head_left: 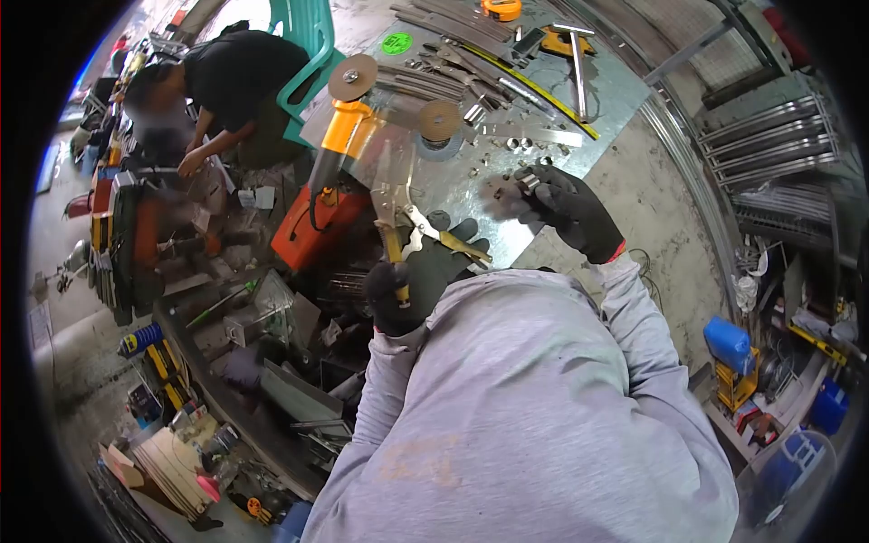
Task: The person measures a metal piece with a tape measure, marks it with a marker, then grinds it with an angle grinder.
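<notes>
Filling the upper middle of the view, one metal worktop (620, 90) carries most of the tools. At the upper left, one other person (244, 72) in a dark shirt bends forward, beside one teal chair (315, 68). The wearer's two grey-sleeved arms come next: the left arm (385, 389) points nearly straight ahead, while the right arm (643, 321) slants inward, its hand farther out than the left. One red box (317, 231) sits left of the worktop, and one orange grinder (344, 131) lies nearby. One plier-like clamp (391, 242), its two brass-coloured handles splayed apart, lies across the gloved left hand (434, 267), which is spread wide, thumb side against one handle and fingers reaching out beyond the other. The gloved right hand (570, 213) is curled, pinching one short metal tube (530, 183) at its fingertips above the worktop's near edge; a dark patch beside it is too blurred to make out. Farther up lie one T-shaped metal bar (577, 77) and two brown discs (439, 120), one of them at the grinder's head. Smallest, two metal rings (513, 143) sit side by side beyond the tube.
</notes>
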`<act>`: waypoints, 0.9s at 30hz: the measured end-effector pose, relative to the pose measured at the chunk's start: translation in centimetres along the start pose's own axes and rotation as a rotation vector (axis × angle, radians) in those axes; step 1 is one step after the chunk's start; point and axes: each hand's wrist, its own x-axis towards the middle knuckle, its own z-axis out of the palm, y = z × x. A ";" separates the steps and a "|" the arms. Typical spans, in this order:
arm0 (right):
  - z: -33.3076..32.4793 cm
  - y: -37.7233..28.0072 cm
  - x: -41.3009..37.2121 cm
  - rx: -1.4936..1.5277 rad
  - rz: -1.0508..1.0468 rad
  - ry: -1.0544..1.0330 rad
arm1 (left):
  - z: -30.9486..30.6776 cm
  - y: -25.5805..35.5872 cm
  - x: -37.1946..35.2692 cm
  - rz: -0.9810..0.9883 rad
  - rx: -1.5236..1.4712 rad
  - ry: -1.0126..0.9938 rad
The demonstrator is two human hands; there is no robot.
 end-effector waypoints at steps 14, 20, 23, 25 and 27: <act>0.2 -1.2 0.9 0.203 -0.201 -0.037 | 10.4 -3.5 6.8 -0.481 1.346 0.561; 0.9 -1.4 0.1 0.149 -0.177 0.023 | 11.6 -3.9 7.7 -0.508 1.268 0.630; 0.9 -1.4 0.1 0.110 -0.159 0.056 | 12.0 -4.1 8.4 -0.523 1.237 0.631; 1.1 -1.5 0.1 0.111 -0.167 0.070 | 11.9 -4.1 8.6 -0.524 1.266 0.621; 1.2 -1.8 -0.1 0.111 -0.175 0.087 | 11.6 -4.1 8.5 -0.532 1.245 0.595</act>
